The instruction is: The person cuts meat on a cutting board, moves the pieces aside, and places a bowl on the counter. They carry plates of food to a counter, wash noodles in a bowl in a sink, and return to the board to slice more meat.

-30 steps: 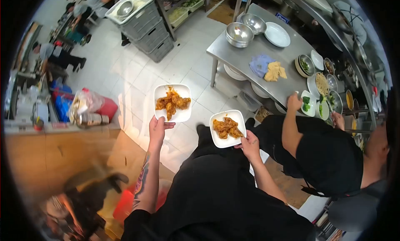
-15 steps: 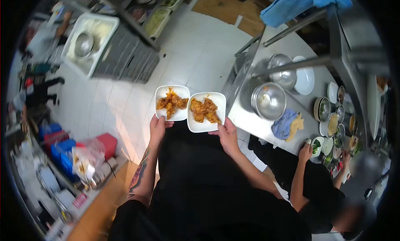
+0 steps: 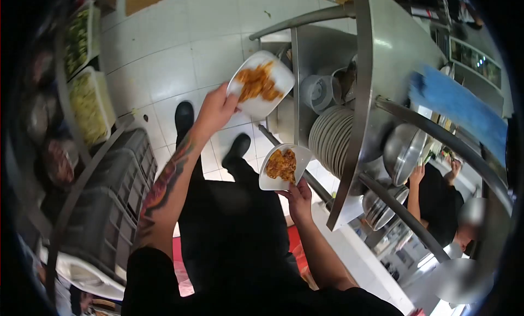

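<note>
Fingers of the left hand [image 3: 216,108] are pinching the near edge of the left plate [image 3: 281,70], tips mostly hidden by it. The right hand [image 3: 299,200] has its thumb and fingers closed on the near edge of the right plate [image 3: 301,156]; can't tell how far they go underneath.

Biggest thing is the steel table [image 3: 396,40] at 1 to 2 o'clock, cut off up top. Crates [image 3: 101,223] sit at 8 o'clock, partly behind a metal bar. A co-worker [image 3: 439,201] is between 3 and 4, mostly blocked by bars, hands too small to read. Blue cloth [image 3: 458,111] is around 2:30, kinda blurry. Veg tubs [image 3: 105,100] are near 10, the upper one cut off by the dark rim of the view. Dish stack [image 3: 327,138] is at 3, tucked partly behind the table's edge, with metal bowls [image 3: 404,152] further out, bars across them.

Left plate's at 12, right plate's just off center towards 4 or 5. Both hold saucy orange-brown food [image 3: 282,166], and the left lot is too smeared to count pieces.
</note>
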Demonstrator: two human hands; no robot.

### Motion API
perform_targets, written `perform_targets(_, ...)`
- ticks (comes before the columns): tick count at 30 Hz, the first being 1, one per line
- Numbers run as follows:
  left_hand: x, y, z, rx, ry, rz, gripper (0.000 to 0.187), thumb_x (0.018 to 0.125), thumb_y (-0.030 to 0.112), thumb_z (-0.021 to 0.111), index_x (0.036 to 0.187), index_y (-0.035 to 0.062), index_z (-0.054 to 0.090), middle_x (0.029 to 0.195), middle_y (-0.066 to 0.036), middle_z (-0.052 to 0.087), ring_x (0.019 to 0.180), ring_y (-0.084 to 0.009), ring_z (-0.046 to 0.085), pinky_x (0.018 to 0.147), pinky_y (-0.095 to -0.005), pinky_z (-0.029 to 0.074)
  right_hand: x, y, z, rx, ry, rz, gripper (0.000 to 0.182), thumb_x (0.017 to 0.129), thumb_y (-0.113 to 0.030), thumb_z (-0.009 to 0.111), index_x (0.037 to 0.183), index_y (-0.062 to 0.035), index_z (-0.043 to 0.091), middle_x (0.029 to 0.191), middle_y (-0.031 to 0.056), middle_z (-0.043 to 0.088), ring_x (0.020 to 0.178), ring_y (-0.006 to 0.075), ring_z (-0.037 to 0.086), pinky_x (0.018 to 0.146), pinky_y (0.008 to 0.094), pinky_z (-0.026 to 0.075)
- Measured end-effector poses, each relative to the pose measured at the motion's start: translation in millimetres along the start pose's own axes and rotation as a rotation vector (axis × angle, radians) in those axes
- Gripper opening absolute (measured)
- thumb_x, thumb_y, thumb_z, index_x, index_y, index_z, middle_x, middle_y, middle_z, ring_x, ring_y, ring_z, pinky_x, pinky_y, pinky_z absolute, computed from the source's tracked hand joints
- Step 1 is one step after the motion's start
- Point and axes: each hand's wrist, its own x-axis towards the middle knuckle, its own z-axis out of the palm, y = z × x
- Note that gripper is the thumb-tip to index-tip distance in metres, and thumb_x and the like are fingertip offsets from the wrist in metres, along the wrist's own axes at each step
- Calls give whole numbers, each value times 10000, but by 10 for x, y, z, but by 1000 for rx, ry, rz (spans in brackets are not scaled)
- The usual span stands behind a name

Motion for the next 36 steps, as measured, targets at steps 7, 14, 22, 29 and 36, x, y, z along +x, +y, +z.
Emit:
perform_targets(7,1733,259,949,120,-192,-12,312,1002,199,531,1022,-99,620,833,-165,738,745,-239,763,694,-366,606,377,114,257,179,160,34,344,1063,-24,450,1396,39,506,1271,174,666,1114,270,706,942,419,631)
perform_targets(14,2695,189,1337,535,-435,211,367,1014,266,510,990,-77,641,787,-138,734,648,-208,735,635,-324,604,261,322,366,252,136,76,361,1063,-17,460,1419,23,500,1311,157,663,1159,254,697,948,407,627)
perform_targets(22,3197,161,1704,848,-415,342,392,917,214,495,730,-44,724,739,-286,692,739,-427,717,720,-514,576,407,442,175,198,166,99,373,1067,-13,445,1431,50,494,1275,169,671,1095,253,709,905,383,628)
perform_targets(29,3191,-122,1765,1208,-211,1009,236,756,168,646,771,-40,756,726,-236,703,743,-404,680,651,-504,561,874,401,227,244,196,-2,311,1082,-45,463,1371,61,502,1247,167,666,1103,259,705,935,415,635)
perform_targets(36,1609,389,2006,668,-195,299,495,922,425,690,1072,-44,653,928,-223,685,924,-370,726,842,-514,590,1217,380,184,366,255,-78,310,1084,-52,475,1377,41,515,1273,149,661,1113,237,705,946,420,633)
